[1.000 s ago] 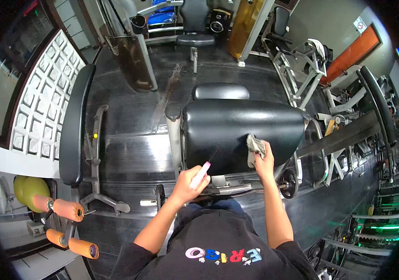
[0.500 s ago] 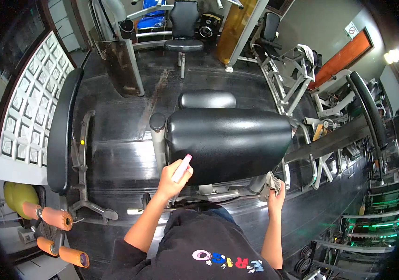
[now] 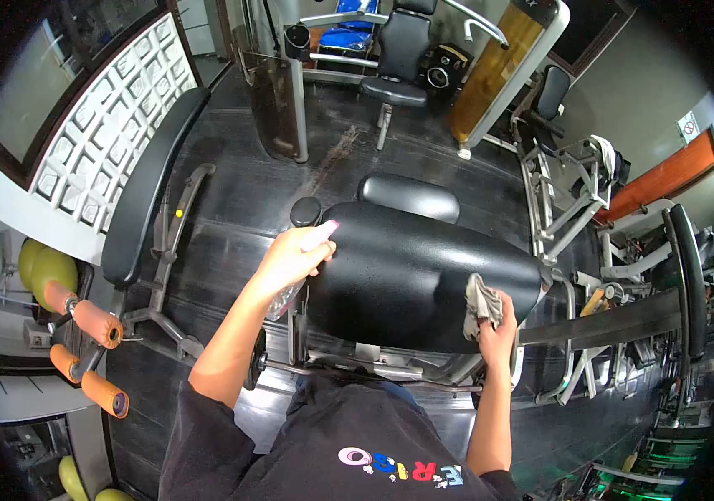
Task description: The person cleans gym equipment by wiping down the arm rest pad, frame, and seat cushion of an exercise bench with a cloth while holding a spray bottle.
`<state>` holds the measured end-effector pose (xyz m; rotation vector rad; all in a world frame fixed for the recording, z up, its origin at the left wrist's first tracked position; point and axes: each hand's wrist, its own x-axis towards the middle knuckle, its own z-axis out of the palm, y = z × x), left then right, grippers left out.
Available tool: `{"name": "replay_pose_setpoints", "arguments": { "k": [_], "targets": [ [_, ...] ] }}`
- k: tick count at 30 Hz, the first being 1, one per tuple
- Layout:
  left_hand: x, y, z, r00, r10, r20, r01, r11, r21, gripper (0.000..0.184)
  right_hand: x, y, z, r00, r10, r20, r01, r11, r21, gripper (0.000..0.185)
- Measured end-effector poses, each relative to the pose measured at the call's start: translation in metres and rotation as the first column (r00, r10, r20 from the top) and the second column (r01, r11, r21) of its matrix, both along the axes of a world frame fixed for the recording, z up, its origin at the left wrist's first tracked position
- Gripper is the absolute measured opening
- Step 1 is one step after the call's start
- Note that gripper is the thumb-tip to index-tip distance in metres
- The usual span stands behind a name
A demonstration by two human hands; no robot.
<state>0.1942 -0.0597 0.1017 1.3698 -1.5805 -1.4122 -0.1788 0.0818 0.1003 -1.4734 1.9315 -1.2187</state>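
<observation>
My left hand (image 3: pixel 286 260) is wrapped round a spray bottle (image 3: pixel 320 235) with a pale pink and white head. Part of its clear body shows below the wrist, and the fingers hide the rest. The nozzle points over the near left end of a black padded bench (image 3: pixel 382 275). In my right hand (image 3: pixel 499 332) is a crumpled grey cloth (image 3: pixel 481 302), held above or against the right part of the same pad; contact is hard to tell. The pad's surface is shiny, with small specks on it.
A smaller black roller pad (image 3: pixel 410 198) lies just beyond the bench. A long black bench (image 3: pixel 156 184) stands on the left, near orange foam rollers (image 3: pixel 98 324). Ahead is a seated machine (image 3: pixel 394 90). More gym machines (image 3: pixel 570 196) line the right side.
The bottle in my left hand has risen and moved slightly left. My right hand has brought the cloth up from beside the pad to over it. The view has turned.
</observation>
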Motion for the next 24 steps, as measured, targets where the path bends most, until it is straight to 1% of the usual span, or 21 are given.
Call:
{"name": "replay_pose_setpoints", "arguments": {
  "k": [1,2,3,5,6,7,8,9,11,12,13,15,16,17,19,20,21,22,23,24],
  "targets": [
    [0.000,0.002,-0.002,1.000,0.002,0.008,-0.002,1.000,-0.001,0.039,0.000,-0.011,0.000,0.998,0.059,-0.018,-0.060,0.998,-0.028,0.041],
    [0.001,0.005,-0.003,1.000,0.009,0.019,-0.009,1.000,0.013,0.041,0.004,-0.022,0.000,0.993,0.104,0.052,-0.102,0.994,-0.046,0.040],
    [0.001,0.009,-0.004,0.999,0.015,0.030,-0.016,0.999,0.032,0.042,0.008,-0.033,0.002,0.990,0.136,0.024,-0.135,0.990,-0.043,0.042],
    [0.000,0.017,-0.003,0.999,0.015,0.050,-0.016,1.000,0.015,0.040,0.015,-0.052,0.000,0.973,0.232,-0.003,-0.231,0.969,-0.090,0.045],
    [-0.001,0.021,-0.002,0.996,0.040,0.081,-0.043,0.999,0.033,0.037,0.019,-0.057,0.002,0.963,0.268,-0.027,-0.269,0.958,-0.100,0.046],
    [-0.002,0.027,-0.003,0.992,0.065,0.111,-0.071,0.996,0.052,0.034,0.022,-0.063,0.001,0.958,0.284,-0.043,-0.286,0.957,-0.055,0.052],
    [0.000,0.030,-0.016,0.990,0.118,0.072,-0.123,0.991,0.060,0.025,0.026,-0.067,0.001,0.951,0.308,-0.018,-0.309,0.950,-0.050,0.051],
    [-0.002,0.038,-0.024,0.989,0.125,0.075,-0.130,0.989,0.064,0.025,0.030,-0.071,0.002,0.943,0.332,0.008,-0.331,0.943,-0.043,0.051],
    [-0.005,0.058,-0.033,0.964,0.230,-0.134,-0.232,0.973,0.001,0.019,0.036,-0.078,0.006,0.933,0.360,0.003,-0.360,0.933,-0.007,0.052],
    [-0.005,0.067,-0.036,0.970,0.218,-0.104,-0.214,0.976,0.053,0.021,0.037,-0.083,0.008,0.925,0.380,-0.007,-0.380,0.925,0.022,0.054],
    [-0.008,0.077,-0.044,0.968,0.232,-0.090,-0.227,0.972,0.064,0.021,0.037,-0.090,0.007,0.921,0.389,-0.005,-0.388,0.921,0.025,0.054],
    [-0.011,0.097,-0.054,0.959,0.260,-0.112,-0.249,0.963,0.101,0.021,0.036,-0.107,0.005,0.903,0.383,-0.195,-0.389,0.921,0.012,0.054],
    [-0.014,0.105,-0.059,0.958,0.257,-0.125,-0.245,0.964,0.104,0.022,0.038,-0.116,0.008,0.905,0.360,-0.228,-0.362,0.932,0.033,0.051],
    [-0.018,0.112,-0.061,0.949,0.282,-0.142,-0.264,0.955,0.134,0.024,0.041,-0.124,0.010,0.889,0.314,-0.334,-0.324,0.946,0.029,0.051],
    [-0.023,0.120,-0.063,0.944,0.276,-0.183,-0.248,0.955,0.162,0.024,0.045,-0.140,0.008,0.827,0.281,-0.487,-0.309,0.951,0.024,0.051],
    [-0.026,0.122,-0.067,0.943,0.277,-0.185,-0.247,0.954,0.169,0.024,0.055,-0.146,0.006,0.824,0.252,-0.507,-0.295,0.956,-0.004,0.051],
    [-0.030,0.123,-0.074,0.917,0.301,-0.264,-0.266,0.951,0.158,0.024,0.062,-0.153,-0.011,0.810,0.206,-0.549,-0.290,0.955,-0.069,0.048],
    [-0.033,0.123,-0.078,0.883,0.321,-0.343,-0.287,0.947,0.146,0.024,0.076,-0.152,-0.019,0.755,0.215,-0.619,-0.306,0.951,-0.042,0.047],
    [-0.036,0.122,-0.076,0.881,0.322,-0.348,-0.287,0.946,0.150,0.024,0.090,-0.150,-0.021,0.693,0.224,-0.685,-0.321,0.947,-0.014,0.046],
    [-0.038,0.118,-0.075,0.893,0.281,-0.351,-0.253,0.959,0.125,0.024,0.097,-0.141,-0.019,0.663,0.278,-0.694,-0.420,0.907,-0.038,0.045]
  ]
}}
